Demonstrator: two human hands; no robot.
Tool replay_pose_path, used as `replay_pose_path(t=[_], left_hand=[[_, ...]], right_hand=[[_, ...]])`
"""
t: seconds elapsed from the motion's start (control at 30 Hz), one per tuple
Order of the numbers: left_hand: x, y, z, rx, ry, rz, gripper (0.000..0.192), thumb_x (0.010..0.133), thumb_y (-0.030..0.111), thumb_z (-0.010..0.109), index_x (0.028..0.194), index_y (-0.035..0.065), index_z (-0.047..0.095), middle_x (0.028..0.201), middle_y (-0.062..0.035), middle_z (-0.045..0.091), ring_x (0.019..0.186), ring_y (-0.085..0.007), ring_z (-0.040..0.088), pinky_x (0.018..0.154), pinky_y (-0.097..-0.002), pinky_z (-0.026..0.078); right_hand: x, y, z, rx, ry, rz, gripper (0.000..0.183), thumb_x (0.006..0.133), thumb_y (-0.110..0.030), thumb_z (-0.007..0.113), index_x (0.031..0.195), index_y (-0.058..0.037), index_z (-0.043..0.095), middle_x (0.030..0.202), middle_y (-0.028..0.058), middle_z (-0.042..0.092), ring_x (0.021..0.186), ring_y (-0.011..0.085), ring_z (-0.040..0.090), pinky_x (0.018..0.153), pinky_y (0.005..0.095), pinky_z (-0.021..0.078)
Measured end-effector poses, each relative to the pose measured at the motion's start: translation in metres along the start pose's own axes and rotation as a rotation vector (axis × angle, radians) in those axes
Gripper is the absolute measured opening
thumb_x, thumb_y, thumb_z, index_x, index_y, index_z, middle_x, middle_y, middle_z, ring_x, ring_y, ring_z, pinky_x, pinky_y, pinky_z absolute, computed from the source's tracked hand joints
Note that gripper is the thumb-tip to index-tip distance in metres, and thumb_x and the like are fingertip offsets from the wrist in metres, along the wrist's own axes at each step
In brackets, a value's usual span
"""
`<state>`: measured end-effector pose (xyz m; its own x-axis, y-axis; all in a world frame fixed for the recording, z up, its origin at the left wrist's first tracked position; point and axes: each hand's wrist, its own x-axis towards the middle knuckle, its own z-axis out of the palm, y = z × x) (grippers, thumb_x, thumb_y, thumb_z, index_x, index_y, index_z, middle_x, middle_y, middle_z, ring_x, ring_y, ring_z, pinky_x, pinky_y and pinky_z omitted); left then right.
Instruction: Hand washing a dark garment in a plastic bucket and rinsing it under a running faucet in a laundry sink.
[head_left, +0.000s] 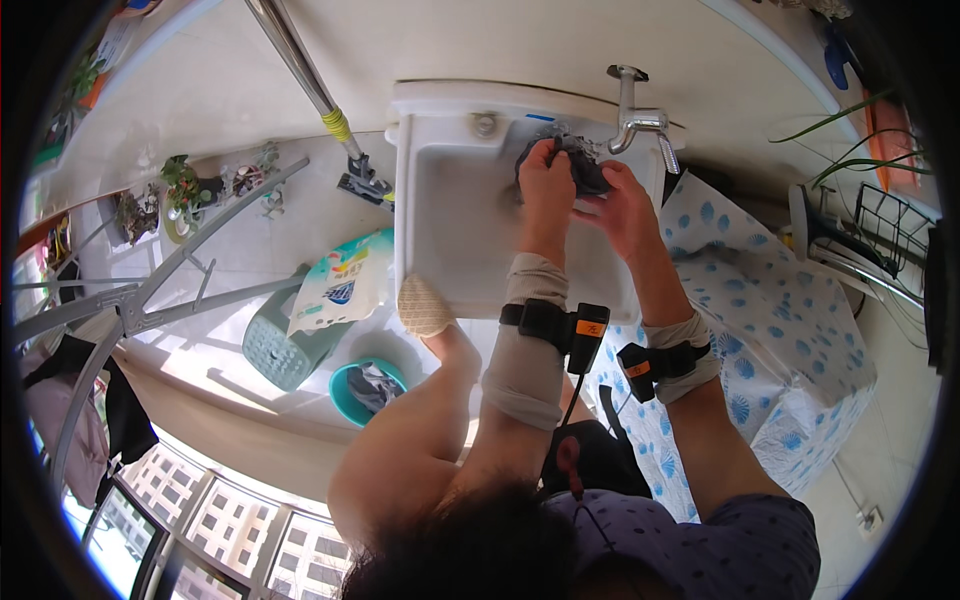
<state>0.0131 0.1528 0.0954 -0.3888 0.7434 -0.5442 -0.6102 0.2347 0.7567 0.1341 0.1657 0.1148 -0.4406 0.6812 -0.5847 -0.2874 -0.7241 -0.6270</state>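
Observation:
Both my hands are over the back right of a white utility sink (465, 247). My left hand (546, 176) pinches the near side of a dark, wet piece of cloth (589, 166). Fingers of my right hand (621, 202) grip the same cloth at its right edge. Beside the cloth, at the wall, is a chrome faucet (637, 124) with a lever handle. Splashing water shows at the cloth's far edge, below the spout. Part of the cloth is hidden behind my fingers.
A teal bucket (341, 390) with grey cloth inside stands on the floor at left. Near it are a green plastic stool (274, 349) and a detergent bag (337, 281). A mop (337, 124) leans left of the sink. Shell-patterned sheeting (780, 352) covers something at right.

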Motion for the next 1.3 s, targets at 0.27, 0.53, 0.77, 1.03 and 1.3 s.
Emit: replay_pose_path(t=[0.27,0.53,0.77,1.03,1.3], left_hand=[[-0.02,-0.014,0.021,0.264,-0.101,0.152,0.016,0.072,0.005,0.047,0.079,-0.0036,0.058,0.08,-0.0145,0.06,0.075,-0.0248,0.058,0.07,-0.0317,0.044],[-0.011,-0.016,0.022,0.109,0.433,0.166,0.024,0.073,0.001,0.048,0.097,-0.0001,0.047,0.083,-0.0091,0.056,0.064,-0.0137,0.053,0.057,-0.0234,0.044],[0.002,-0.014,-0.015,-0.207,0.373,-0.104,0.026,0.082,0.025,0.054,0.096,0.0033,0.05,0.086,-0.0069,0.057,0.071,-0.016,0.056,0.06,-0.0262,0.046],[-0.004,-0.012,-0.012,-0.782,-0.145,-0.505,0.026,0.086,0.027,0.051,0.089,0.0016,0.052,0.085,-0.0106,0.057,0.07,-0.0229,0.059,0.063,-0.0324,0.05],[0.006,-0.015,-0.023,-0.667,-0.039,-0.416,0.014,0.076,0.009,0.047,0.085,-0.0005,0.054,0.079,-0.01,0.059,0.073,-0.0232,0.061,0.065,-0.0331,0.051]], right_hand=[[0.021,0.012,-0.02,0.279,-0.15,0.087,0.023,0.087,-0.025,0.054,0.103,-0.0089,0.051,0.098,0.0045,0.055,0.09,0.0168,0.055,0.075,0.0321,0.0459],[0.066,0.031,-0.018,0.396,-0.086,0.045,0.017,0.086,-0.012,0.051,0.102,-0.0054,0.051,0.093,0.0063,0.058,0.084,0.018,0.057,0.072,0.0301,0.0483],[0.054,0.035,0.012,-0.188,0.151,-0.102,0.02,0.082,-0.008,0.054,0.101,-0.0079,0.055,0.091,0.0079,0.061,0.079,0.0196,0.06,0.068,0.032,0.0495],[-0.014,0.0,0.031,-1.505,-0.089,-0.868,0.023,0.073,-0.001,0.052,0.095,-0.0007,0.058,0.086,0.0077,0.062,0.078,0.0142,0.059,0.07,0.0271,0.0474],[-0.003,0.018,0.004,-0.545,0.22,-0.497,0.033,0.073,0.003,0.047,0.104,-0.0035,0.057,0.081,0.0063,0.057,0.08,0.0156,0.057,0.072,0.0245,0.0462]])
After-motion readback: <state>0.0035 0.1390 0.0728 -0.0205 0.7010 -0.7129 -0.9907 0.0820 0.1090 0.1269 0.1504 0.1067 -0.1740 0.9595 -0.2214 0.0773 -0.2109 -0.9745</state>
